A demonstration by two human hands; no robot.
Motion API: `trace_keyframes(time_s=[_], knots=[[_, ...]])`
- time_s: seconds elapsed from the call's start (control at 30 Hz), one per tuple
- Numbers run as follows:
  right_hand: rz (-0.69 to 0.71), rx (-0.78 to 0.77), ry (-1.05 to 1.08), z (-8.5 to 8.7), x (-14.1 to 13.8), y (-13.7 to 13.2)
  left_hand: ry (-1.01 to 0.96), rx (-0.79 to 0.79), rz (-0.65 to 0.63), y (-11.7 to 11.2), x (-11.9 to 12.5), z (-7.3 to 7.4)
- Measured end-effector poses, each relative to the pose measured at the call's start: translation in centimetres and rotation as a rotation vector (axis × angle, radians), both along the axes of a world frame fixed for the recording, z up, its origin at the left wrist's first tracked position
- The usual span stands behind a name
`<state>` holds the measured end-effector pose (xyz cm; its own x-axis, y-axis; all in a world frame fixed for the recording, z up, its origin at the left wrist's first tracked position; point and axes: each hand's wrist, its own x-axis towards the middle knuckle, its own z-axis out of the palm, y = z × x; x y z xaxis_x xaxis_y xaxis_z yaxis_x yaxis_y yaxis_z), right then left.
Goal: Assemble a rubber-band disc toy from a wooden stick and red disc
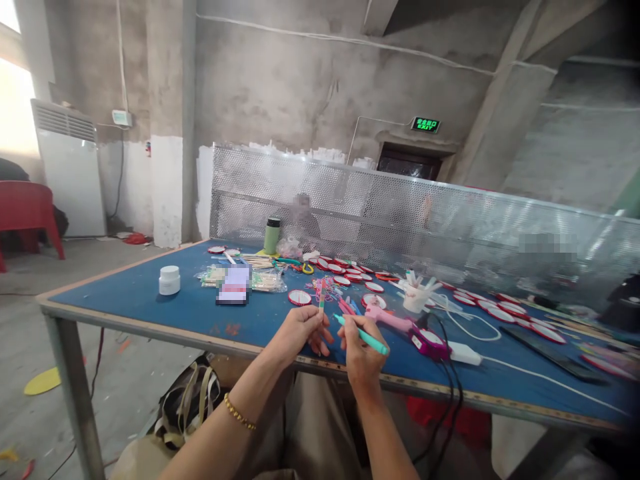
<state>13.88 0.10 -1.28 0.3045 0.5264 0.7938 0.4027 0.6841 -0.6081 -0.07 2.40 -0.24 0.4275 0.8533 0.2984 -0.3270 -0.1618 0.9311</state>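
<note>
The blue surface [120, 293] spreads in front of me, backed by a perforated metal screen [345, 193] along its far side. Toward my right lies a pink-and-purple tool [397, 323], with a white cup [415, 299] stuffed with pale sticks standing just behind it. A green bottle [272, 238] with a dark lid stands near the screen; closer to me, a phone [233, 285] lies over a clear packet of sticks [270, 279], and a white jar [169, 281] stands left of them. Many red-rimmed discs [345, 270] are scattered across the middle and right. My right grip [361, 340] is closed around a turquoise marker [373, 343], its tip pointing left. Smallest is the colour-banded flat stick [321, 301], nearly upright above the near edge: my left grip [306, 325] pinches its lower end, the marker's tip close by but apart.
</note>
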Motion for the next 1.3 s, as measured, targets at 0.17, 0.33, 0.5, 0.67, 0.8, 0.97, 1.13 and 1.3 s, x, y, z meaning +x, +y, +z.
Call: trace_keyframes(time_s=[0.17,0.33,0.5,0.67,0.8,0.97,1.13,1.3], knots=[[-0.003,0.005,-0.017,-0.2,0.2,0.2,0.005,0.016,-0.034,0.1,0.1,-0.2],[-0.008,0.01,-0.026,-0.1,0.2,0.0,0.008,0.007,-0.033,0.1,-0.1,-0.2],[-0.022,0.005,-0.047,0.1,0.1,-0.3,0.007,0.018,-0.043,0.0,-0.2,-0.2],[-0.041,0.034,-0.102,0.1,0.1,-0.3,0.009,0.016,-0.046,-0.2,-0.2,-0.4],[0.0,0.051,-0.119,0.6,0.1,-0.4,0.016,0.008,-0.069,-0.1,-0.2,-0.4],[-0.012,0.084,-0.129,1.6,0.2,-0.1,0.047,0.029,-0.034,-0.2,-0.2,-0.1],[0.03,0.072,-0.153,1.5,0.2,1.0,0.079,0.034,0.026,-0.5,0.0,-0.1],[0.008,0.072,-0.193,1.1,0.3,1.0,0.105,0.031,0.028,-0.6,0.1,-0.2]])
